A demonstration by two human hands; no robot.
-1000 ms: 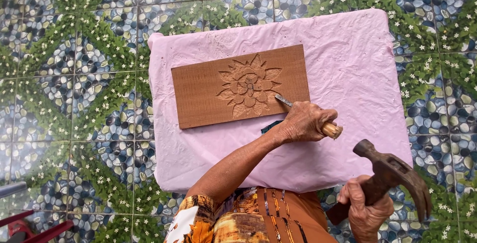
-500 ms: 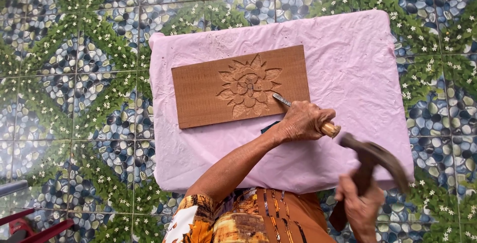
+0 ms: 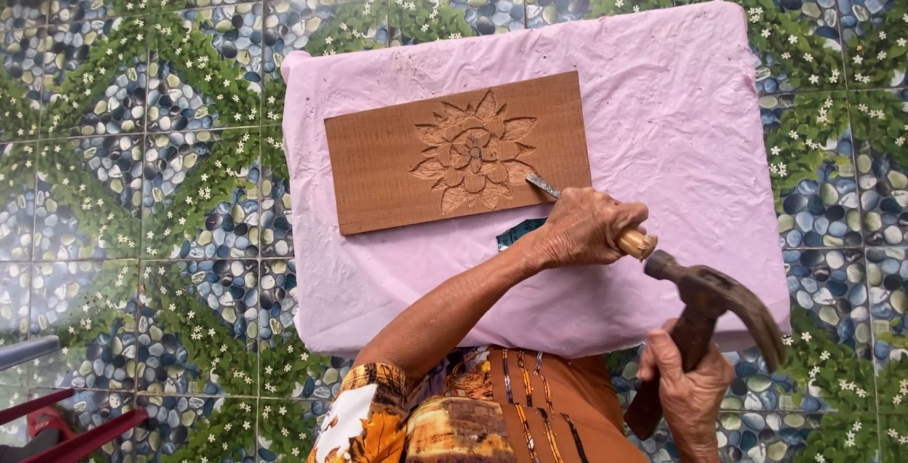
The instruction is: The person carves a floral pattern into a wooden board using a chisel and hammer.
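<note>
Pink cloth (image 3: pixel 681 94) under carved board (image 3: pixel 397 156), left hand (image 3: pixel 586 227) clamped on chisel (image 3: pixel 543 185), right hand (image 3: pixel 690 392) gripping hammer (image 3: pixel 714 297).

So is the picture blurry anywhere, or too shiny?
Head view: even, soft daylight, no glare, only faint shadows on the pink cloth. The carved board and chisel look sharp; the hammer in the right hand is barely blurred.
</note>
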